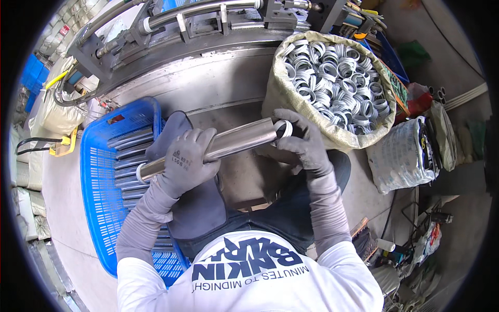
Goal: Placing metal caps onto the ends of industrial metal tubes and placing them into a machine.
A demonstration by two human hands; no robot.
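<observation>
My left hand [189, 158], in a grey glove, is wrapped round a shiny metal tube [241, 139]. The tube lies slantwise across my lap, its right end higher. A pale ring sits on its lower left end. At the tube's right end my right hand [304, 140], gloved too, pinches a white threaded ring [283, 128] against the opening; I cannot tell whether it is seated. Just beyond my right hand stands a woven sack [275, 91] heaped with similar white rings [338, 78]. Left of my left hand, a blue plastic basket [96, 208] holds several metal tubes [130, 169].
A metal machine frame [202, 44] with a long tube [202, 13] mounted on it spans the far side. A wrapped whitish bundle [397, 156] stands to the right of the sack. Various tools and scraps lie on the floor at the lower right.
</observation>
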